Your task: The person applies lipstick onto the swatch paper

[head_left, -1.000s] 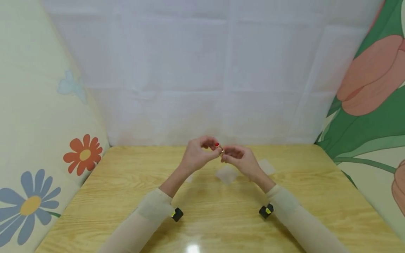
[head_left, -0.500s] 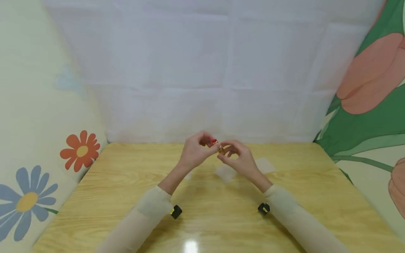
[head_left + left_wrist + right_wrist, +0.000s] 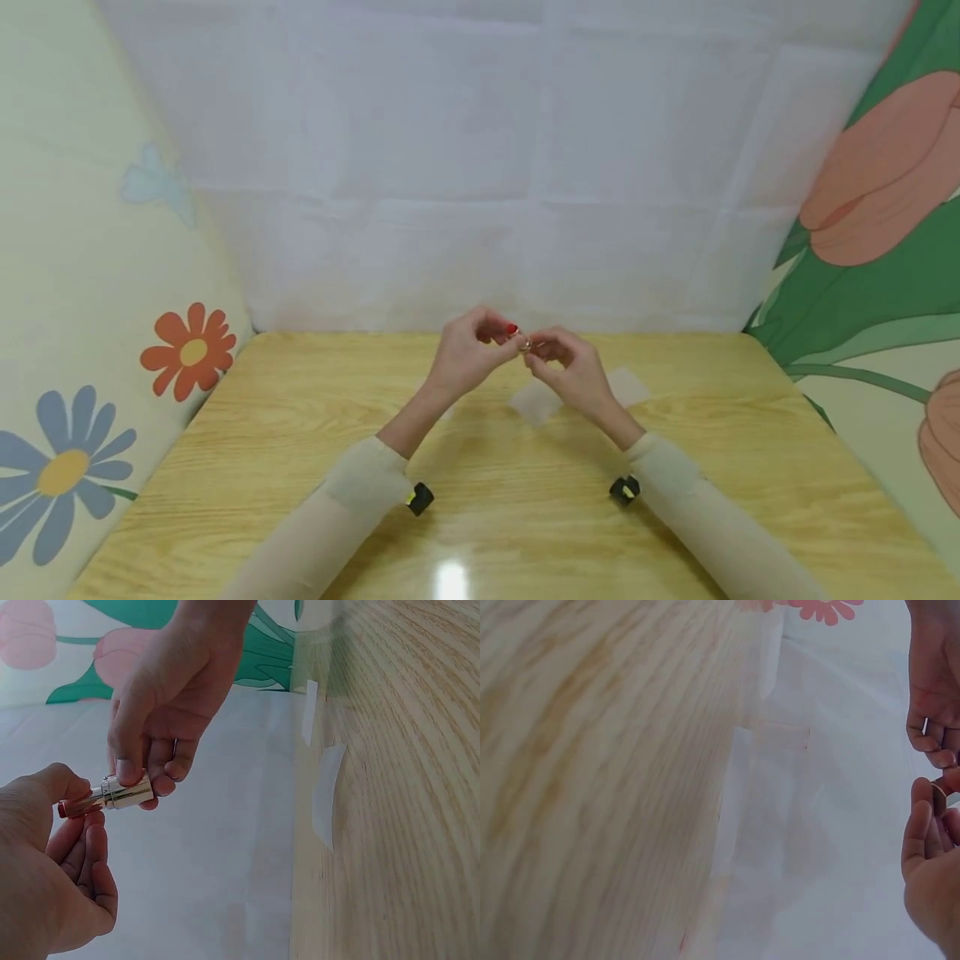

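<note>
A lipstick point(image 3: 129, 795) with a shiny gold tube and a red tip point(image 3: 61, 810) is held between the two hands, above the far part of the table. My left hand point(image 3: 463, 354) pinches the narrower gold part close to the red end, between thumb and fingers. At the other end, the wider gold base, the thumb and fingers of my right hand point(image 3: 576, 371) take their grip. In the right wrist view, the right hand point(image 3: 939, 889) covers most of the base, and only its round end point(image 3: 939, 799) shows.
Under and behind the right hand, white paper squares point(image 3: 536, 403) lie on the wooden table point(image 3: 517, 500); another pale piece point(image 3: 447, 413) is partly hidden by the left wrist. A white cloth point(image 3: 450, 167) hangs along the back edge, with flowered cloths at both sides.
The right hand's fingers have loosened and spread round the lipstick's base, then closed on it again. The left hand keeps its pinch. Both hands appear slightly higher as the head view shifts.
</note>
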Demonstrator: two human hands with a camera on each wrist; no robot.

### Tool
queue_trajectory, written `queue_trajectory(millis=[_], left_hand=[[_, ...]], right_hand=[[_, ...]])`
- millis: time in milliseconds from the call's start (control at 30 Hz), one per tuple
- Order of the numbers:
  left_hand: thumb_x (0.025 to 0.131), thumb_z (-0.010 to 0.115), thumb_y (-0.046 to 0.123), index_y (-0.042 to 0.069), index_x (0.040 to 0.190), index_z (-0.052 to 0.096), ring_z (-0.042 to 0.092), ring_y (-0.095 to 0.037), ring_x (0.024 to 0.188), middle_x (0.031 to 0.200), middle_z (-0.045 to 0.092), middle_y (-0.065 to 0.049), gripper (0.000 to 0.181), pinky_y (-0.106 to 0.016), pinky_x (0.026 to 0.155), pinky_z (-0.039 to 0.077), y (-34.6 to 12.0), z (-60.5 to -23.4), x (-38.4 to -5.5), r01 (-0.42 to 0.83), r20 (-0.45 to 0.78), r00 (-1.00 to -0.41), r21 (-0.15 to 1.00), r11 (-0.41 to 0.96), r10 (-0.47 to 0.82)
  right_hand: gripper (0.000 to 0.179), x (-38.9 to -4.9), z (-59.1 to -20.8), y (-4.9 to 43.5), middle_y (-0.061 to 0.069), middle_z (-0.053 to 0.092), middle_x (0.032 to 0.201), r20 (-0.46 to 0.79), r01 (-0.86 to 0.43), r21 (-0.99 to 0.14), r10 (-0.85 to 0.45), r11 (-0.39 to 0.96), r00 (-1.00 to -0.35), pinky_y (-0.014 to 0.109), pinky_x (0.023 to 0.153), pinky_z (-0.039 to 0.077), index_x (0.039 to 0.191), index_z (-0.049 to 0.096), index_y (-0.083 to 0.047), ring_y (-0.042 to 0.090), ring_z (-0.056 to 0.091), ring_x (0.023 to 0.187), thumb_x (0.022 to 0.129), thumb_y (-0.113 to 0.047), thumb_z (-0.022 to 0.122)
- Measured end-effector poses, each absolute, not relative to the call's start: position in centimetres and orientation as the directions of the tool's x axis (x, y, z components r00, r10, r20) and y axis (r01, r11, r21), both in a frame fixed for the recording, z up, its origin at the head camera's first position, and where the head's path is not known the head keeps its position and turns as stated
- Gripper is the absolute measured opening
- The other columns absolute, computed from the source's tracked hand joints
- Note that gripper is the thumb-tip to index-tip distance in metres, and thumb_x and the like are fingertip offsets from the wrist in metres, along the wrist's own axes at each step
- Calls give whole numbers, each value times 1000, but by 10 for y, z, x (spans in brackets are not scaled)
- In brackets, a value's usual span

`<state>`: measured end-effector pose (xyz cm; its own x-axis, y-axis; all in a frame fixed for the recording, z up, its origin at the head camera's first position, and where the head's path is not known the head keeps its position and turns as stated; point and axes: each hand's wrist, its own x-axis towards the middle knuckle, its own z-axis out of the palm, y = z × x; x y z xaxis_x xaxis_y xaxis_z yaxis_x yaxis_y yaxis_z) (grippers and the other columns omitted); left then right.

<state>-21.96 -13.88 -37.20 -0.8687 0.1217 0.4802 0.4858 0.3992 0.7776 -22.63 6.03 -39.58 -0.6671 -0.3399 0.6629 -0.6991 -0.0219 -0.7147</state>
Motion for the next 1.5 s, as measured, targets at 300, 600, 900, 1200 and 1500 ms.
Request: queue_trajectory(millis=[300, 600, 900, 1200, 1500], left_hand=[[89, 80, 21, 9, 97, 71, 65, -16, 81, 86, 70, 1, 17, -37, 77, 51, -137, -372, -220, 472, 457, -879, 799, 372, 133], [91, 79, 22, 9, 103, 71, 65, -18, 86, 93, 71, -1, 19, -37, 78, 52, -139, -371, -218, 419, 387, -908, 843, 337, 159], [93, 78, 27, 11, 112, 72, 63, -34, 97, 105, 70, -5, 26, -42, 78, 54, -141, -366, -215, 320, 281, -943, 912, 256, 180], [91, 79, 36, 14, 116, 72, 63, -26, 100, 111, 69, -3, 34, -43, 82, 54, -142, -364, -216, 301, 270, -950, 925, 230, 158], [90, 80, 36, 10, 117, 72, 64, -24, 95, 106, 70, -2, 38, -44, 79, 54, -142, -365, -217, 327, 300, -944, 913, 244, 139]], right_hand=[[23, -229, -399, 63, 27, 68, 101, 597, -625, -779, -357, -46, -718, 38, 77, 58, 112, 66, 14, 40, 67, 84, 90, 15, 68], [24, -244, -417, 67, 25, 72, 94, 443, -474, -881, -377, -13, -813, 27, 75, 54, 119, 69, 6, 35, 70, 84, 96, 1, 70], [23, -247, -416, 70, 12, 74, 95, 423, -408, -904, -413, -127, -807, 40, 79, 57, 116, 71, 5, 24, 70, 82, 100, -11, 68], [29, -247, -411, 69, 22, 70, 109, 359, -267, -928, -432, -260, -828, 39, 87, 54, 123, 68, 4, 25, 68, 92, 102, -16, 65], [26, -248, -408, 69, 15, 69, 119, 276, -67, -903, -452, -425, -848, 42, 98, 49, 125, 68, 2, 25, 68, 101, 103, -11, 62]])
